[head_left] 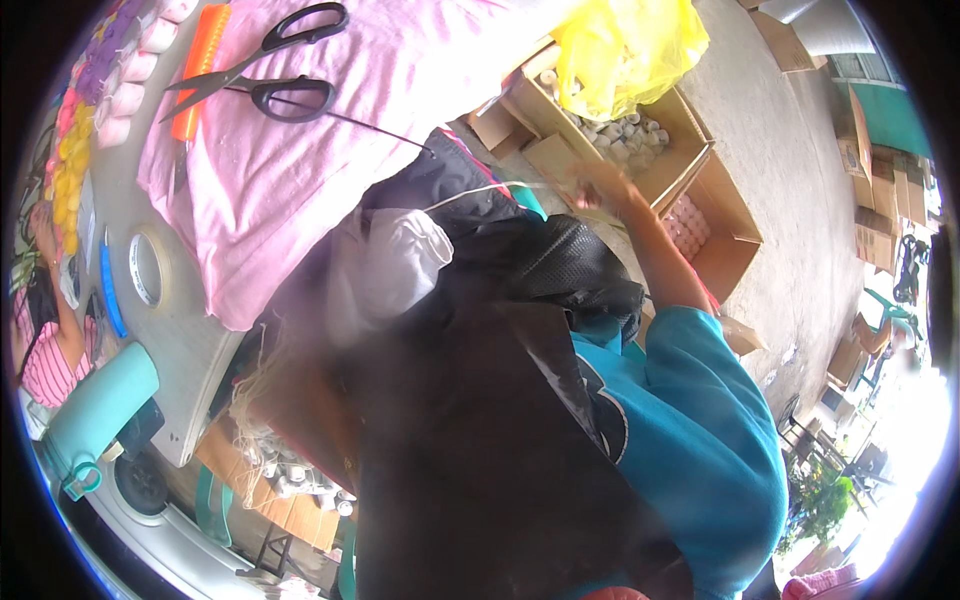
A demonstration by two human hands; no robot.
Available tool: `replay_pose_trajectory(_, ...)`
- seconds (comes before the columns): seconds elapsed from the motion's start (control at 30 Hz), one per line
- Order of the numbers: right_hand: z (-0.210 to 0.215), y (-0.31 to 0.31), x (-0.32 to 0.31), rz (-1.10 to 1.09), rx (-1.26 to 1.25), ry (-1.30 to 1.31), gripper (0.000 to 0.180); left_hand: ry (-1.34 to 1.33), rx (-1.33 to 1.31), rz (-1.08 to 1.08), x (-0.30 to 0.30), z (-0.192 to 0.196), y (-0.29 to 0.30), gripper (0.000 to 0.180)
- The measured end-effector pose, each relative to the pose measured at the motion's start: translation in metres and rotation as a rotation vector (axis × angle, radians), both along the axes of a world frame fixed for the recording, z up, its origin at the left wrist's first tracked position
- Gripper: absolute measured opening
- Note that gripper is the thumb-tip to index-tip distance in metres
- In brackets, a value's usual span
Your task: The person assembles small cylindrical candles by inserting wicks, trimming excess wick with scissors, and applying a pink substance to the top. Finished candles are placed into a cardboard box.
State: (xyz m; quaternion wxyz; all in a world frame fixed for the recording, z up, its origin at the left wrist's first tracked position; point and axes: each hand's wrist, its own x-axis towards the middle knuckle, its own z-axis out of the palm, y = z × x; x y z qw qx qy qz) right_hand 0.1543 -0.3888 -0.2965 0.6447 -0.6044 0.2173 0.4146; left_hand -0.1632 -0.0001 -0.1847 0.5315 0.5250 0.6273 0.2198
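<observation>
My right hand (604, 190) is stretched out over the boxes at the right, smeared by motion, its fingers closed. A taut white string (482, 191) runs to it from a white cloth-like bundle (402, 255) above my lap. What lies inside the bundle is hidden. My left forearm seems to come up in the blurred brown patch left of the dark apron (450, 430); the left hand's fingers cannot be made out, hidden at or behind the bundle. Black-handled scissors (290, 98) lie on a pink cloth (270, 215) on the table, beside an orange cutter (200, 70).
Cardboard boxes (725, 225) with small white spools and a yellow plastic bag (630, 50) stand at the right. Tape (150, 268), a blue pen-like tool (111, 285) and a teal bottle (105, 405) lie on the table. Another person's arm (62, 300) shows at far left.
</observation>
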Motion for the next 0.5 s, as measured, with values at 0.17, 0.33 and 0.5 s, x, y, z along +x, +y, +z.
replay_pose_trajectory(0.17, -0.091, -0.001, -0.042, 0.380, -0.277, -0.272, 0.021, 0.044, -0.049, -0.050, -0.010, -0.014, -0.002, 0.031)
replay_pose_trajectory(0.33, -0.098, -0.006, -0.061, 0.372, -0.472, -0.135, 0.021, 0.078, -0.099, -0.091, -0.022, -0.027, -0.006, 0.030)
replay_pose_trajectory(0.5, -0.090, -0.016, -0.075, 0.377, -0.524, -0.095, 0.022, 0.109, -0.136, -0.101, -0.030, -0.035, -0.013, 0.029)
